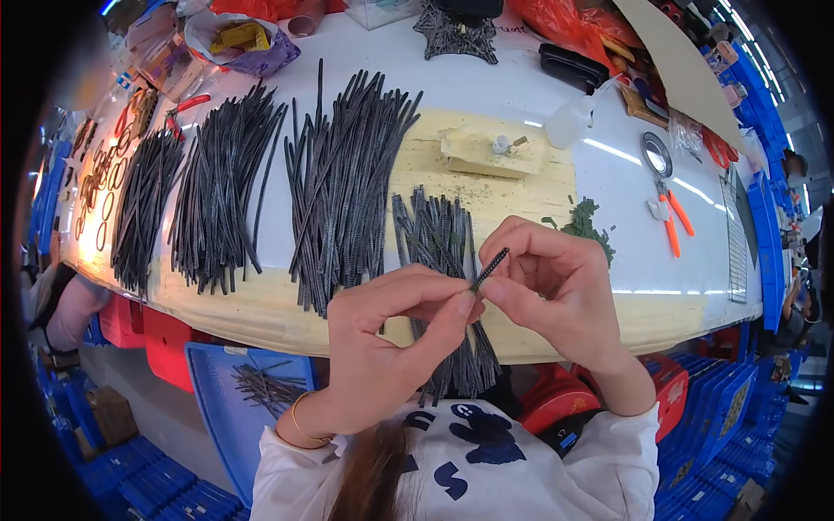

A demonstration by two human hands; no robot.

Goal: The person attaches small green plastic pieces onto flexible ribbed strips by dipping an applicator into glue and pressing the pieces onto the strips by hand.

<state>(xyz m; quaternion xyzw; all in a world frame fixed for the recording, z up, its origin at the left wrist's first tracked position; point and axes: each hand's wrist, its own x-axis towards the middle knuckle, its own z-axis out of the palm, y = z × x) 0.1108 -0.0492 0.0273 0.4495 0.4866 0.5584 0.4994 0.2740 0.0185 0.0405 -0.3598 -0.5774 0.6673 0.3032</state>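
Between my two hands is a short piece of black braided cord (493, 265), tilted with its upper end free. My left hand (391, 334) is closed, thumb and forefinger pinching its lower end. My right hand (556, 291) is closed too, its thumb and fingertips against the cord from the right. Just below and behind my hands a bundle of dark strips (434, 227) hangs over the table's front edge. Whether the cord belongs to that bundle I cannot tell. Small green scraps (589, 227) lie in a pile beyond my right hand.
Larger bundles of black strips (347, 174) lie to the left. A yellowish block (486, 161), a squeeze bottle (569, 122) and orange-handled pliers (669, 217) stand or lie farther back and right. A blue tray (213, 382) with loose strips sits below the table edge.
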